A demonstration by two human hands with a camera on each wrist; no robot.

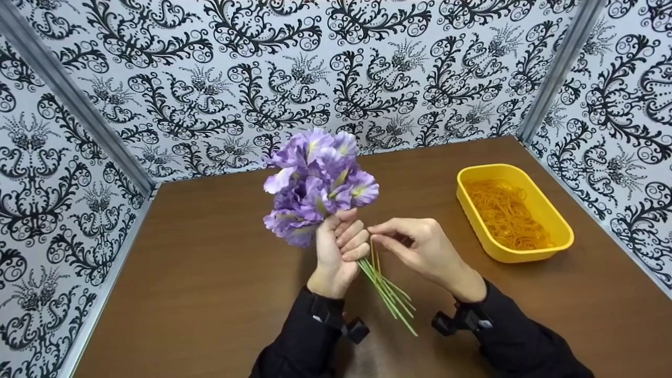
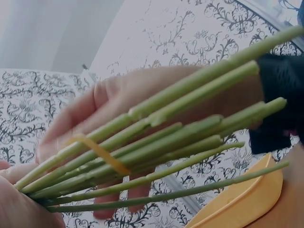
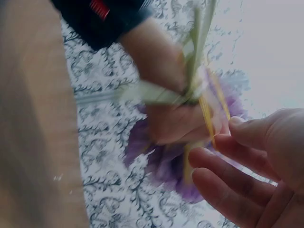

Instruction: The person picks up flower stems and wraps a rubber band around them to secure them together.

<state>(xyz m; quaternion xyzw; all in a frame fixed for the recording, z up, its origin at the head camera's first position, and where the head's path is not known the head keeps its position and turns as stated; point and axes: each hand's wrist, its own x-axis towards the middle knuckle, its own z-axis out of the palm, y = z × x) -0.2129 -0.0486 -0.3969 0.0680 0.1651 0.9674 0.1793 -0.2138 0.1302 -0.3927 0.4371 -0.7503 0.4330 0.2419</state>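
Over brown table (image 1: 210, 294), left hand (image 1: 338, 252) clenched the bouquet stems (image 1: 388, 294) — slanting toward the person — while right hand (image 1: 420, 247), just beside, pinched a rubber band (image 2: 102, 154).

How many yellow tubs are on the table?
1. The yellow tub sits on the brown table, right of both hands, filled with rubber bands. Its edge also shows in the left wrist view.

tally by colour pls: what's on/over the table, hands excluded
Purple: 1 flower bunch, gripped by the left hand
Green: 1 bundle of stems
Yellow: 1 tub
Orange: 1 heap of rubber bands in the tub, too tangled to count singly, plus 1 band round the stems, pulled by the right hand
Total: 5
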